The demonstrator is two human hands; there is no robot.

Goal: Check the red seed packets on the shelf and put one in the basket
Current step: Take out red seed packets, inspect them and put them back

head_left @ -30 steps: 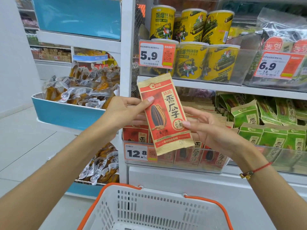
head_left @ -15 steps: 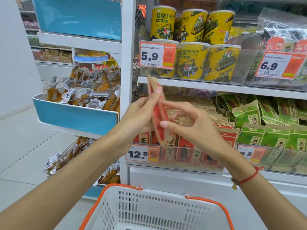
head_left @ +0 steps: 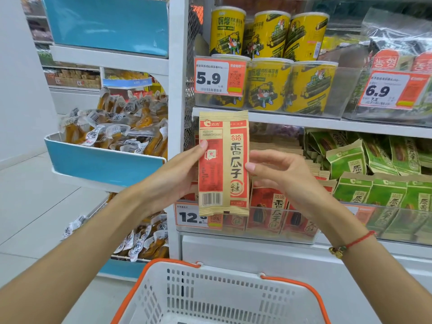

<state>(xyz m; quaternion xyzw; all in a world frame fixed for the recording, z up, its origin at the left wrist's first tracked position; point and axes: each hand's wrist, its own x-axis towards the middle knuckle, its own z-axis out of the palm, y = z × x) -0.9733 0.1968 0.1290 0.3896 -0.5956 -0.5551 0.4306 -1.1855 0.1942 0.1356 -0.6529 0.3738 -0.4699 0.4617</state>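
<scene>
I hold one red and tan seed packet [head_left: 223, 162] upright in front of the shelf, its back side with barcode and date print facing me. My left hand [head_left: 177, 176] grips its left edge, thumb on the face. My right hand [head_left: 278, 174] pinches its right edge with curled fingers. More red seed packets [head_left: 271, 209] stand in a clear shelf bin behind the held one. The white basket [head_left: 217, 298] with orange handles sits below my arms at the bottom of the head view.
Green seed packets [head_left: 374, 181] fill the bin to the right. Yellow cans [head_left: 268, 59] stand on the shelf above, with 5.9 and 6.9 price tags. A blue side bin [head_left: 102, 164] of wrapped snacks hangs at left. A white upright post [head_left: 177, 90] divides the shelves.
The packet has been turned over in my hands: front showing a second ago, edge-on half a second ago, back side facing me now and held more upright.
</scene>
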